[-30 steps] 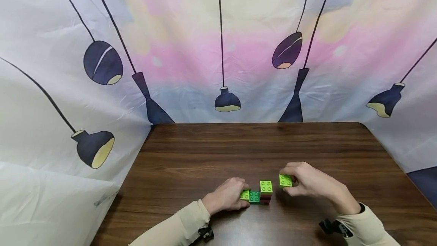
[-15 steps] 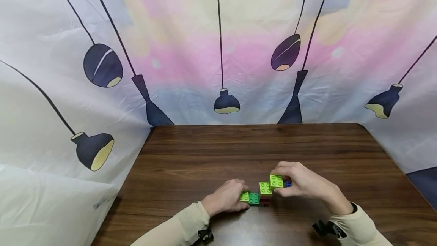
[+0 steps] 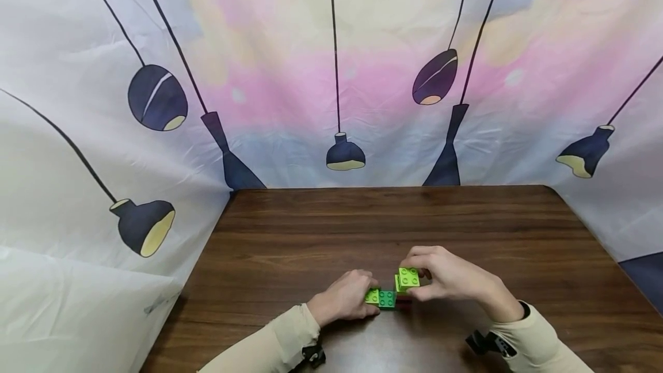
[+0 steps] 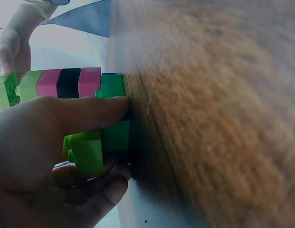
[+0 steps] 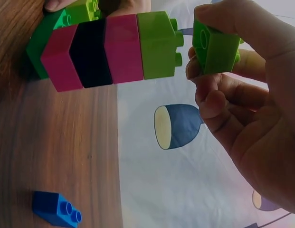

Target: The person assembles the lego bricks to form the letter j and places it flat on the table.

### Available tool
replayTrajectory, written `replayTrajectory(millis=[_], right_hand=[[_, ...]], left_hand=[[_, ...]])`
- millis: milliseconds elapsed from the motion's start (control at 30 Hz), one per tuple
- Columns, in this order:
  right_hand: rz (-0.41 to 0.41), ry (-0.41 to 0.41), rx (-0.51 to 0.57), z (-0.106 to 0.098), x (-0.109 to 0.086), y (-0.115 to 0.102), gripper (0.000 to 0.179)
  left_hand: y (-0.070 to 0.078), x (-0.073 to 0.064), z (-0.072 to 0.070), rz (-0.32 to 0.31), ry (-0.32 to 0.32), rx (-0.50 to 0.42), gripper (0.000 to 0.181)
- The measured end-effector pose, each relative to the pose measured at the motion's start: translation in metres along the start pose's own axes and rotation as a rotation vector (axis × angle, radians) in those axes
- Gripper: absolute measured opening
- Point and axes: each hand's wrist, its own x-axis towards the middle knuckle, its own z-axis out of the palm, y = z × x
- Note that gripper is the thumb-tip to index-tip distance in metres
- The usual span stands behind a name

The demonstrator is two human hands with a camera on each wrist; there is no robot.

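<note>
Backdrop [image 3: 331, 73]: printed cloth w/ hanging lamp shapes, standing behind & at both sides of table
Table [image 3: 321, 229]: dark wood, bearing the bricks
Right hand [image 3: 445, 275]: thumb & fingers pinching a lime brick [image 5: 214, 45], holding it just over the stack top; in rt wrist view a small gap is showing betw. it & the stack studs
Left hand [image 3: 344, 298]: fingers curled round the base bricks, thumb [image 4: 90, 111] pressing along their side, holding them down on the table
Stack [image 5: 114, 50]: sitting on table betw. the 2 hands; layers from base up are pink, black, pink, lime
Base bricks [image 3: 380, 298]: green & lime, lying flat at stack foot, touching left fingers
Blue brick [image 5: 56, 209]: lying alone on table, apart from stack, seen in rt wrist view
</note>
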Motion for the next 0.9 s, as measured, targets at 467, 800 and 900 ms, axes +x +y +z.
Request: replayTrajectory(millis=[467,800,900], right_hand=[[0.074,-0.072,0.007,0.01,0.002,-0.006,0.026],[0.115,-0.085,-0.024,0.011,0.004,-0.005,0.028],[0.116,-0.082,-0.027,0.01,0.004,-0.004,0.028]], left_hand=[[0.002,-0.003,0.004,-0.004,0.0,-0.01,0.031],[0.001,-0.002,0.001,-0.004,0.0,0.005,0.03],[0.0,-0.001,0.0,-0.004,0.006,0.006,0.03]])
